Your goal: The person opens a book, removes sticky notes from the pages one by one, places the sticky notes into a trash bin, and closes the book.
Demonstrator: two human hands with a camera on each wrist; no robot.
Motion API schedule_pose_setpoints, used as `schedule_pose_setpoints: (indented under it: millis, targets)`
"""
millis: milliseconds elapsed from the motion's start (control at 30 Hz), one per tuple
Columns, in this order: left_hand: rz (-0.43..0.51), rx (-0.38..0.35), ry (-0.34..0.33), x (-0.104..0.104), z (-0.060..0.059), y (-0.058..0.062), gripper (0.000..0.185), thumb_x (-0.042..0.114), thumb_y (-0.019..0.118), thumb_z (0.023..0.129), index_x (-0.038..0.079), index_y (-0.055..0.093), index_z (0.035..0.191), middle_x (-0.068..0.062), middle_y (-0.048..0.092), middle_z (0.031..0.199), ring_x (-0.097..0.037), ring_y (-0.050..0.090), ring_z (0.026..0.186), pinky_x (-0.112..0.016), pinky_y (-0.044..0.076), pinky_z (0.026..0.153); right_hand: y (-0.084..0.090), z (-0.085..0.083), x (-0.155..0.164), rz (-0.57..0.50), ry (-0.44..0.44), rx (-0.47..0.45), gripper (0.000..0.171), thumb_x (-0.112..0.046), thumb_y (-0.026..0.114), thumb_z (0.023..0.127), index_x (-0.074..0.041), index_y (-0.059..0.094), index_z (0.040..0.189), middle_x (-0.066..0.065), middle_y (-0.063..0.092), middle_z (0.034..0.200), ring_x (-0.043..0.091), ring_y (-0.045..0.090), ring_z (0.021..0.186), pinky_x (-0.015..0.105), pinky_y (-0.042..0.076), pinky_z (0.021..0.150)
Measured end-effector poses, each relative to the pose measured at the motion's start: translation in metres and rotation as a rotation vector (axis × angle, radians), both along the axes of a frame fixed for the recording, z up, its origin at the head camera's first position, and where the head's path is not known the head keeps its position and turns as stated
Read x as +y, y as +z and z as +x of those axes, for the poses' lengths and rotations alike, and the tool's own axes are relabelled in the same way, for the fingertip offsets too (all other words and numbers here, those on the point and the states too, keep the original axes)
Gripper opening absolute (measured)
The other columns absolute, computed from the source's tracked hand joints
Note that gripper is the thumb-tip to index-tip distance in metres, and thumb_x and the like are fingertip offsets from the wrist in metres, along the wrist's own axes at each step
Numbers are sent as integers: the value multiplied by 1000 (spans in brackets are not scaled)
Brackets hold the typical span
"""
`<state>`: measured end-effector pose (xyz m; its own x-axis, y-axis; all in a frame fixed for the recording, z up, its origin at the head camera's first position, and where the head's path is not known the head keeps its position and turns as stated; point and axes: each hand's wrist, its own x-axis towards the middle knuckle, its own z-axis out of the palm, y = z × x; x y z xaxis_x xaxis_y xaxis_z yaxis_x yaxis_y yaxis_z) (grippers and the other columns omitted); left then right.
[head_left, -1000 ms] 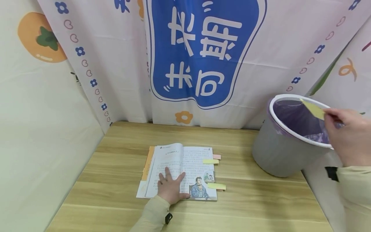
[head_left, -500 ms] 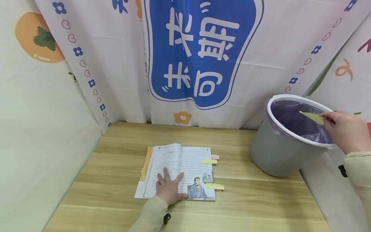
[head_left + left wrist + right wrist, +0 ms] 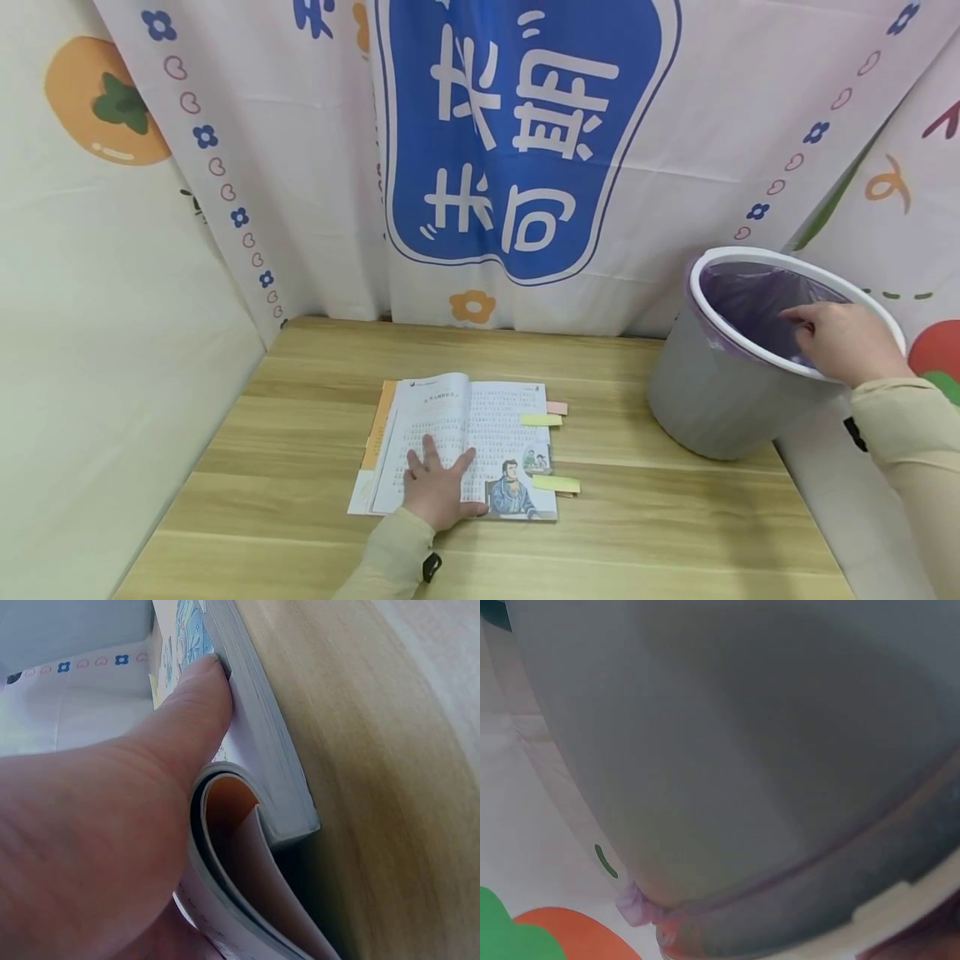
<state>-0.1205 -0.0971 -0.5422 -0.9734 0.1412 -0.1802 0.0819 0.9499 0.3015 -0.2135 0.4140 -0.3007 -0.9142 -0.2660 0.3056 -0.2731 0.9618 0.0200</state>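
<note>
A book (image 3: 495, 417) lies spread on the wooden table, with printed text and a drawing of a seated person on its right page. My left hand (image 3: 437, 492) rests on it, fingers spread over the left page and thumb reaching across to the right one. The left wrist view shows the thumb (image 3: 191, 712) pressing near the book's lower edge. Over the mouth of a grey trash bin (image 3: 720, 400) is my right hand (image 3: 851, 342), index finger pointing inward. No paper shows at its fingertips; its other fingers are partly hidden.
Yellow sticky notes (image 3: 555, 483) and a pink one (image 3: 557, 407) jut from the book's right edge. The bin has a white rim (image 3: 738, 342) and a purple liner (image 3: 738, 300). Behind the table (image 3: 600, 550) hangs a printed curtain (image 3: 330, 208).
My right hand has moved left and down over the bin's opening. The yellow sticky note it pinched before is out of sight. My left hand stays on the book.
</note>
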Motion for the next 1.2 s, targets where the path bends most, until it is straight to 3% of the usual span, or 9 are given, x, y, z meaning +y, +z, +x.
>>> schedule_pose_setpoints:
  millis: [367, 533, 633, 733, 800, 900, 1000, 1200]
  targets:
    - [-4, -1, 1, -1, 1, -3, 93, 66, 76, 70, 28, 47, 149, -46, 11, 150, -72, 20, 129, -74, 32, 100, 0, 3, -2, -18, -19, 1, 21, -1, 60, 83, 3, 73, 99, 14, 68, 71, 19, 48, 54, 41, 41, 50]
    - [-8, -2, -4, -2, 2, -3, 93, 68, 75, 70, 28, 46, 149, -46, 11, 150, -72, 20, 128, -74, 33, 99, 11, 10, -11, -54, -36, 51, 26, 0, 57, 83, 2, 73, 103, 6, 58, 59, 20, 42, 50, 37, 34, 45]
    - [-8, -3, -7, -2, 1, -2, 93, 68, 74, 70, 28, 46, 149, -46, 11, 150, -72, 20, 128, -74, 33, 99, 20, 16, -21, -77, -18, 117, 28, 2, 56, 82, 2, 73, 104, 13, 62, 67, 21, 39, 49, 36, 31, 43]
    - [-5, -4, -7, -2, 1, -1, 92, 67, 75, 71, 28, 46, 149, -46, 10, 150, -72, 20, 128, -74, 33, 99, 27, 25, -36, -105, -2, 197, 29, 3, 57, 81, -1, 73, 105, 22, 69, 93, 26, 44, 53, 38, 33, 44]
    - [-3, -3, -5, -2, 1, 0, 92, 67, 75, 71, 28, 46, 149, -46, 10, 151, -72, 19, 129, -74, 32, 99, 30, 31, -48, -117, 30, 277, 29, 3, 59, 80, -3, 74, 104, 22, 70, 103, 30, 50, 56, 41, 34, 42]
    - [-3, 0, -6, -1, 0, 0, 92, 67, 75, 71, 27, 46, 149, -46, 10, 151, -72, 19, 129, -74, 32, 99, 29, 41, -68, -154, 123, 401, 29, 3, 59, 78, -4, 75, 101, 19, 72, 99, 37, 61, 67, 47, 41, 49]
    - [-4, 3, -8, 0, 0, 0, 92, 67, 75, 71, 27, 46, 149, -46, 11, 151, -72, 20, 129, -74, 33, 99, 23, 50, -87, -179, 218, 487, 27, 1, 59, 78, -4, 76, 99, 16, 73, 96, 37, 67, 87, 49, 47, 66]
    - [2, -2, -6, 1, 0, 1, 91, 66, 75, 71, 26, 47, 149, -45, 10, 151, -72, 19, 129, -74, 32, 100, -9, 62, -123, -232, 344, 519, 27, 1, 61, 78, -4, 75, 100, 11, 73, 97, 33, 68, 86, 46, 50, 71]
